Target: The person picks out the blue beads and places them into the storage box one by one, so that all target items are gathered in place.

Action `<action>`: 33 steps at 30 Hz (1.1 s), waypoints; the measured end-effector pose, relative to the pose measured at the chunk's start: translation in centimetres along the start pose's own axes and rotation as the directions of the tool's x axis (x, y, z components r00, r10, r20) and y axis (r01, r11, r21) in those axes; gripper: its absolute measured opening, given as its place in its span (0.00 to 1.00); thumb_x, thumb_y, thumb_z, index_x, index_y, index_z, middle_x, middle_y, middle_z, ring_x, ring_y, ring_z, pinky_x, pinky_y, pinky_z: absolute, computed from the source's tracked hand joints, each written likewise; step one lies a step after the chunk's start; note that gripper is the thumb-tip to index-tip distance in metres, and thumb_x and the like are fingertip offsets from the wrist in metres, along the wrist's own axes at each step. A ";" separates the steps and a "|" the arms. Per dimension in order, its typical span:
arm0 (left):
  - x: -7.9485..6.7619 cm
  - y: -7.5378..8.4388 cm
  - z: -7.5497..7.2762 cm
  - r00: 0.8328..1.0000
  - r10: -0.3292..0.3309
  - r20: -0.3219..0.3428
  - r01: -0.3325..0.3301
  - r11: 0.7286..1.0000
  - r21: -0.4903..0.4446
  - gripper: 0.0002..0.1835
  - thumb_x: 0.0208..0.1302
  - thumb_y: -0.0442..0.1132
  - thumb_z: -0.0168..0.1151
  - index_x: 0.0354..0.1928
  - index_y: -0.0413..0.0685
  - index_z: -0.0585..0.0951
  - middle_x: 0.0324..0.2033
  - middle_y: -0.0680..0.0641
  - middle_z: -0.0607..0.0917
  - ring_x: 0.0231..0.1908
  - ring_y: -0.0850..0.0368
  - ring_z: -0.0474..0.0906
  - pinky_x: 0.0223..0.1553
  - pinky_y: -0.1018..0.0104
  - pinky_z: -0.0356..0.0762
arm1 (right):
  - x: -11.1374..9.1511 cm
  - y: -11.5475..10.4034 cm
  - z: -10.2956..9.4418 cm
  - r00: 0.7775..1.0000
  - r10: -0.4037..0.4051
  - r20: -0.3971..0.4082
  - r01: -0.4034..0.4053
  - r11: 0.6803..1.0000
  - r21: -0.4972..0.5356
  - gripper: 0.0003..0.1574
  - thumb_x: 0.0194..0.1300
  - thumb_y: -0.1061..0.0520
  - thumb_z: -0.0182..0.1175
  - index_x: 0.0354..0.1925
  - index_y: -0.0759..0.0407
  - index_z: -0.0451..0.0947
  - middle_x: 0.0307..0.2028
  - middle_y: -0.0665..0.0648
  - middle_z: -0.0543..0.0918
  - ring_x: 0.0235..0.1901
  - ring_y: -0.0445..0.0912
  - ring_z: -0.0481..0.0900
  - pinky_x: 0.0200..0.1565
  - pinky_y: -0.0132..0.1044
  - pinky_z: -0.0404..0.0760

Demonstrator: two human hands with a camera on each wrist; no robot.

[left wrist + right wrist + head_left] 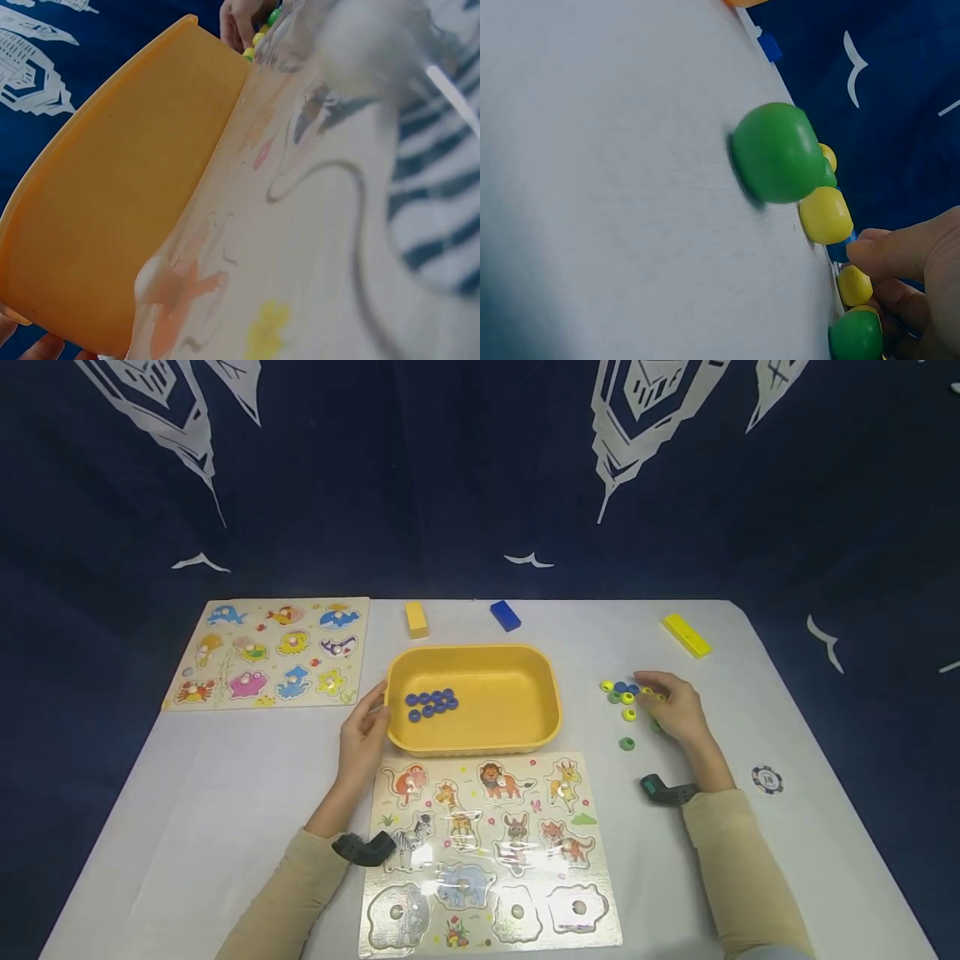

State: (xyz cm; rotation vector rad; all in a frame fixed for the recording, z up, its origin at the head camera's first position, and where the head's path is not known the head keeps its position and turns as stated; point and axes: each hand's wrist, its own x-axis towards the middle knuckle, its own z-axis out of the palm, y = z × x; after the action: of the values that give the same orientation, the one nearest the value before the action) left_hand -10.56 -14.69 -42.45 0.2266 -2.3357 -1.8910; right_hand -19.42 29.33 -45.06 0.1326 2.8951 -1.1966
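My left hand (363,739) rests against the left side of a yellow tray (510,693), its fingertips at the rim. Inside the tray, several dark blue beads (428,712) lie in two rows. Beneath the tray in the left wrist view, parts of the fingers (45,349) show. My right hand (675,706) is over loose beads on the right of the table, its fingers spread and bent down. By its fingertips sit a blue bead (633,689) and a yellow bead (855,285). A green bead (776,154) looms close in the right wrist view.
An animal puzzle board (480,835) lies in front of the tray, a sea-creature puzzle board (258,656) at back left. Along the back are an orange-yellow block (416,620), a blue block (506,616) and a yellow block (686,635). A poker chip (767,780) lies at right.
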 end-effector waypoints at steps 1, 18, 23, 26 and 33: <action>0.0 0.0 0.0 1.000 -0.001 0.000 0.001 1.000 -0.002 0.22 0.64 0.36 0.49 0.61 0.52 0.66 0.52 0.43 0.74 0.49 0.47 0.74 0.43 0.81 0.73 | 0.0 -0.1 0.0 1.000 0.001 0.007 -0.001 1.000 -0.016 0.24 0.59 0.61 0.54 0.56 0.56 0.69 0.55 0.61 0.72 0.56 0.58 0.66 0.55 0.54 0.66; 0.1 0.1 0.0 1.000 0.001 0.007 -0.001 1.000 -0.019 0.22 0.64 0.35 0.48 0.62 0.51 0.65 0.52 0.42 0.73 0.49 0.45 0.73 0.42 0.82 0.72 | 0.4 -0.3 0.1 0.993 -0.064 -0.099 0.053 0.993 -0.104 0.19 0.57 0.56 0.59 0.49 0.56 0.75 0.49 0.61 0.75 0.51 0.58 0.71 0.51 0.54 0.70; 0.1 0.1 0.0 1.000 0.000 0.000 0.000 1.000 -0.011 0.22 0.64 0.35 0.48 0.61 0.51 0.66 0.52 0.42 0.73 0.50 0.45 0.73 0.42 0.81 0.73 | 2.7 2.5 1.3 0.955 -0.194 -0.223 0.171 0.978 -0.119 0.20 0.55 0.50 0.61 0.49 0.45 0.75 0.40 0.50 0.79 0.42 0.45 0.75 0.43 0.43 0.74; 0.1 0.0 0.0 1.000 -0.002 -0.006 0.002 1.000 -0.016 0.22 0.64 0.35 0.48 0.61 0.52 0.66 0.52 0.42 0.73 0.50 0.46 0.73 0.42 0.81 0.73 | 3.9 3.2 2.3 0.927 -0.269 -0.261 0.244 0.962 -0.122 0.19 0.53 0.47 0.63 0.46 0.38 0.74 0.36 0.45 0.80 0.36 0.39 0.75 0.36 0.36 0.73; 0.1 0.0 0.1 1.000 0.009 -0.007 -0.009 0.999 -0.034 0.22 0.64 0.34 0.49 0.61 0.50 0.66 0.52 0.41 0.73 0.49 0.44 0.73 0.41 0.82 0.73 | 2.0 -4.3 3.1 0.915 -0.368 -0.168 0.376 0.927 0.016 0.17 0.48 0.50 0.67 0.40 0.46 0.79 0.35 0.50 0.80 0.32 0.41 0.75 0.32 0.28 0.74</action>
State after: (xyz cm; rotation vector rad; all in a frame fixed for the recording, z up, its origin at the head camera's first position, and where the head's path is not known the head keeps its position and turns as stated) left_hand -10.65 -14.66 -42.48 0.2181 -2.2937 -1.9212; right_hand -21.85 24.28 -44.25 -0.3576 3.1309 -1.3631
